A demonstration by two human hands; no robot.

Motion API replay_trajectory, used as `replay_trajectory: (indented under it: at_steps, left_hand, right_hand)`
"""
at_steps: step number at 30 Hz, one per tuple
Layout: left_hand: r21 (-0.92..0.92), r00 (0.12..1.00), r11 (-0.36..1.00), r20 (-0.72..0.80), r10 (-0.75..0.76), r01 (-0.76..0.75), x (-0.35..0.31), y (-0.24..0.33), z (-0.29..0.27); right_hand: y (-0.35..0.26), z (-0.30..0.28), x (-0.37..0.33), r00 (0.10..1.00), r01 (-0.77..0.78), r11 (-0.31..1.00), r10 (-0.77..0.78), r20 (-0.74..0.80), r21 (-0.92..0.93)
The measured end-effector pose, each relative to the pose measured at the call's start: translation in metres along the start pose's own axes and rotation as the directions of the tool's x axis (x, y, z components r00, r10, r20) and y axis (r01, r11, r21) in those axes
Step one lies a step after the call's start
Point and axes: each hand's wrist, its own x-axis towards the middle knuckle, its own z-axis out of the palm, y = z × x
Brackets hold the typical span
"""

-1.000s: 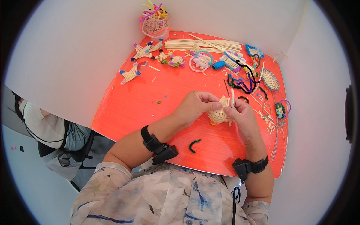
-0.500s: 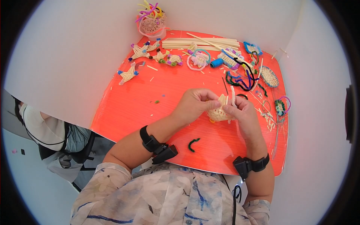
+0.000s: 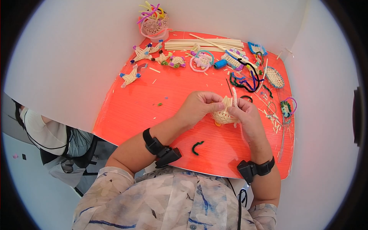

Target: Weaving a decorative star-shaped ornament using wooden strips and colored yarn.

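Over the orange table, both hands stay pinched on a small woven straw basket, left hand and right hand barely shifted, weaving continuing.

Glossy smooth orange tabletop, matt woven straw basket, fuzzy green pipe cleaner

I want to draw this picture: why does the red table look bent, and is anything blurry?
In the head view, the fisheye lens curves the orange-red table edges and leaves a dark ring around the frame. The left hand, right hand and the small woven basket they hold look sharp. The light is soft and even, with a little shine on the tabletop.
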Motion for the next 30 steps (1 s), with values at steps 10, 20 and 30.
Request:
replay_trajectory:
  at_steps: [10, 20, 30]
  left_hand:
    - [0.025, 0.999, 1.000, -0.046, -0.009, 0.010, -0.001, 0.005, 0.001]
    - [0.105, 0.997, 0.994, -0.070, 0.033, -0.026, -0.002, 0.005, 0.001]
    - [0.056, 0.999, 0.997, -0.018, 0.048, -0.047, -0.001, 0.003, 0.001]
  right_hand:
    - [-0.010, 0.005, -0.005, 0.999, 0.022, 0.996, -0.026, 0.038, 0.088]
    - [-0.006, 0.004, -0.002, 0.998, 0.052, 0.997, -0.054, 0.027, 0.049]
    - [-0.005, 0.003, -0.003, 0.998, 0.060, 0.998, -0.060, -0.008, 0.008]
